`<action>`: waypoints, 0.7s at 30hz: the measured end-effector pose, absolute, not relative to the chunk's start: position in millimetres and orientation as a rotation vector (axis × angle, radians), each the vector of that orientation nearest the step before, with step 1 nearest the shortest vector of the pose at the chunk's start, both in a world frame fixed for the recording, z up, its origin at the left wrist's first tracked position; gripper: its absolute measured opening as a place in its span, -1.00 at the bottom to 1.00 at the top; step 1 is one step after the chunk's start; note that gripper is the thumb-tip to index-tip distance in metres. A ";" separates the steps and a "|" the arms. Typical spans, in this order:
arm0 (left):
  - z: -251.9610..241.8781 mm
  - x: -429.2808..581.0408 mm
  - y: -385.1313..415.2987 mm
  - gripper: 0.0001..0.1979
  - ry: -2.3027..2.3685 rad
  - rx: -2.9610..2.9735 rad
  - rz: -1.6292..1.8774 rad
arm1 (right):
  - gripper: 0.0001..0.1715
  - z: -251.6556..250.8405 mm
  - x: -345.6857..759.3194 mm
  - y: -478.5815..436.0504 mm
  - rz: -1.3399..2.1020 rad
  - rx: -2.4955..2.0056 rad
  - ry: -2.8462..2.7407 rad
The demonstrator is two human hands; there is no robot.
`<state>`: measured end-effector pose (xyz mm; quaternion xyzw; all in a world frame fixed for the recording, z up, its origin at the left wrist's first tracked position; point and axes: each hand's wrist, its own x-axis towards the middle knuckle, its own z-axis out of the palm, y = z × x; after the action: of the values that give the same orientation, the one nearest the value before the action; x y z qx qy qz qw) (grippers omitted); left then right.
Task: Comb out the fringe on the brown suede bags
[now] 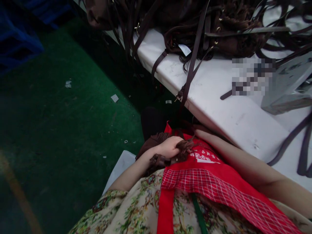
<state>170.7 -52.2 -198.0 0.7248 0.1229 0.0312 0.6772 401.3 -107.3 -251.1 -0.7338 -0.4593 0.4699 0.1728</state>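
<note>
My left hand (170, 147) rests in my lap with its fingers curled round a dark brown fringed piece of leather (159, 160), on top of my red apron (204, 169). My right forearm (246, 162) stretches from the lower right toward my lap under the table edge; the right hand itself is hidden behind the apron and the brown piece. A long brown strap (188, 83) hangs off the white table (219, 107) down toward my lap.
A heap of dark brown bags and straps (219, 29) covers the far part of the table. A grey plastic bag (287, 87) lies at the right. The green floor (60, 130) at the left carries paper scraps; blue crates (17, 35) stand at the top left.
</note>
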 end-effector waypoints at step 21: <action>-139.8 207.8 -70.8 -0.55 0.001 2.107 -0.303 | -0.23 -203.8 332.7 -40.4 1.804 -1.080 -1.875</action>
<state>207.8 -70.8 -139.8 0.8656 0.0006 -0.1245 0.4851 332.7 -40.4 -203.8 -0.3784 -0.6568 0.6320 0.1612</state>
